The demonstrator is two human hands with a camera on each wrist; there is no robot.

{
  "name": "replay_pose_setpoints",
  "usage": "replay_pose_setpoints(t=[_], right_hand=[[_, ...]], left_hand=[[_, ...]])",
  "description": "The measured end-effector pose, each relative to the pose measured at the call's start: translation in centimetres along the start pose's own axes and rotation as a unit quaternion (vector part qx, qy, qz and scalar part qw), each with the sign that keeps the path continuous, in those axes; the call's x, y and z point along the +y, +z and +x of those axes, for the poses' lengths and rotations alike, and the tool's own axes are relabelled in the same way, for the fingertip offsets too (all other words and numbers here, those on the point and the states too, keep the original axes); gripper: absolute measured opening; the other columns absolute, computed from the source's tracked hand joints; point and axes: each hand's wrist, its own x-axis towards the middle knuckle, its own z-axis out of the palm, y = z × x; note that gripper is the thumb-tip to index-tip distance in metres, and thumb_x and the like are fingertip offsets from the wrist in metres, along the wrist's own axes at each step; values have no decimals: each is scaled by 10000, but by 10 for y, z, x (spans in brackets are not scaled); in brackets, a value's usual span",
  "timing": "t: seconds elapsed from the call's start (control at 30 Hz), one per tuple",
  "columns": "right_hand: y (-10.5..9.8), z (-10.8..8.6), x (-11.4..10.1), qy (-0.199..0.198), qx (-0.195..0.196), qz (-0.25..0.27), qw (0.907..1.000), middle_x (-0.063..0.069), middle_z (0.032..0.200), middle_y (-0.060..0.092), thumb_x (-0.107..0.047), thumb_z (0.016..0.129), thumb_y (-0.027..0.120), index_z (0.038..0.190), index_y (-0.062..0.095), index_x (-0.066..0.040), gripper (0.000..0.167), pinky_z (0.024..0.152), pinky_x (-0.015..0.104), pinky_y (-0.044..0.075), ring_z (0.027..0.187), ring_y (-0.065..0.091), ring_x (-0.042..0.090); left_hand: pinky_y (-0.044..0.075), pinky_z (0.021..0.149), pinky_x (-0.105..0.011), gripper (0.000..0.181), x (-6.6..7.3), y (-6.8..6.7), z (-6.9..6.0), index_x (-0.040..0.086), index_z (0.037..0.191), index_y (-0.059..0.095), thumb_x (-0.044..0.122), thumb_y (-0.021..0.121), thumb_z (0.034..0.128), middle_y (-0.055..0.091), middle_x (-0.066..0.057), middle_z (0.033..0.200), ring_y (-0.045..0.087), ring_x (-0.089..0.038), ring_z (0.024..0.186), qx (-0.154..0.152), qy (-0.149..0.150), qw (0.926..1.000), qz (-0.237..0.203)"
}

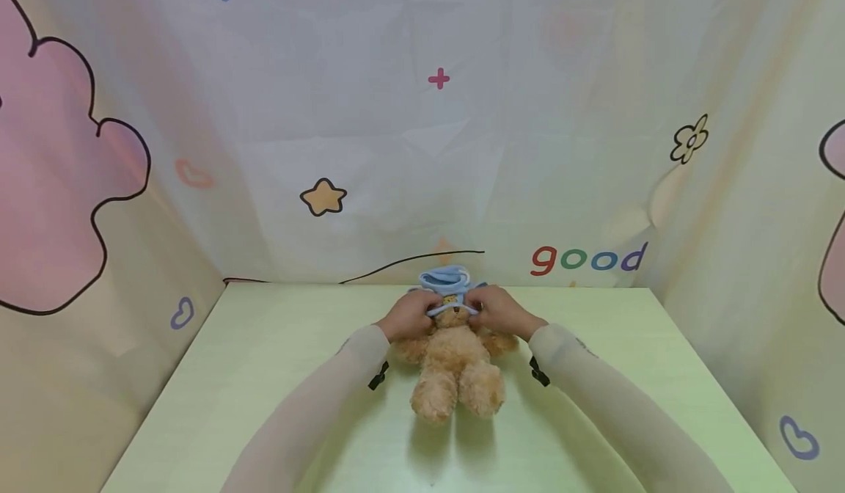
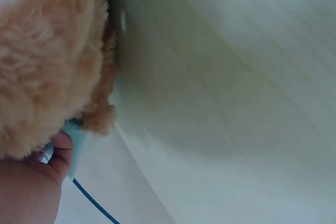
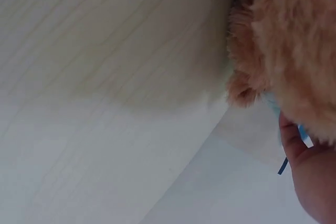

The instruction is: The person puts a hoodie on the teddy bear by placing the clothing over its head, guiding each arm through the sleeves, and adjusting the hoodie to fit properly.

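A light-brown teddy bear (image 1: 455, 350) is at the far middle of the table, its legs toward me. Light-blue cloth (image 1: 445, 279), like a small doll's garment, is around the upper part of its head, with the muzzle showing below the cloth edge. My left hand (image 1: 412, 315) pinches the cloth at the left side of the head. On the other side, my right hand (image 1: 498, 309) pinches the opposite edge. In both wrist views, the bear's fur (image 2: 47, 56) (image 3: 299, 45) hides part of the fingers and most of the blue cloth.
The pale-green tabletop (image 1: 277, 375) extends to both sides of the bear. Behind it hangs a white printed curtain (image 1: 376, 111), close to the table's back edge. Printed curtains also stand at left and right. A black strap end hangs at each wrist.
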Motion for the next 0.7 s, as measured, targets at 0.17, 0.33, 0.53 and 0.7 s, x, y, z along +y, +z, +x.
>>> replay_pose_setpoints(t=[0.17, 0.33, 0.53, 0.7], right_hand=[[-1, -3, -2, -44, -48, -309, 9995, -54, 657, 407, -154, 840, 677, 753, 492, -152, 205, 603, 271, 296, 626, 368, 114], [-2, -2, 0, 50, -152, -591, 9981, -58, 664, 429, -329, 887, 681, 784, 498, -169, 264, 586, 262, 308, 615, 391, 105], [-2, -3, -5, -486, 165, -1256, 9907, -84, 615, 385, -298, 863, 728, 681, 465, -184, 340, 588, 265, 298, 591, 375, 97], [5, -11, -6, -739, 311, -1726, 9817, -94, 616, 430, -255, 858, 730, 646, 471, -200, 339, 565, 247, 301, 561, 377, 81]], left_hand=[[302, 665, -294, 187, 1, 1, -1, 157, 782, 457, 56, 607, 828, 421, 21, 744, 372, -135, 688, -124, -203, 9997, -80], [311, 630, -273, 337, 3, -5, -4, 161, 874, 443, 424, 651, 910, 427, 22, 776, 383, -112, 662, -522, -701, 9948, -529], [323, 632, -258, 317, 9, -6, -1, 140, 791, 489, 358, 674, 927, 420, 46, 712, 399, -103, 646, -78, 94, 9999, 12], [314, 651, -257, 254, 14, 0, 0, 146, 749, 480, 195, 655, 925, 421, 53, 736, 389, -110, 687, 138, 632, 9955, 688]])
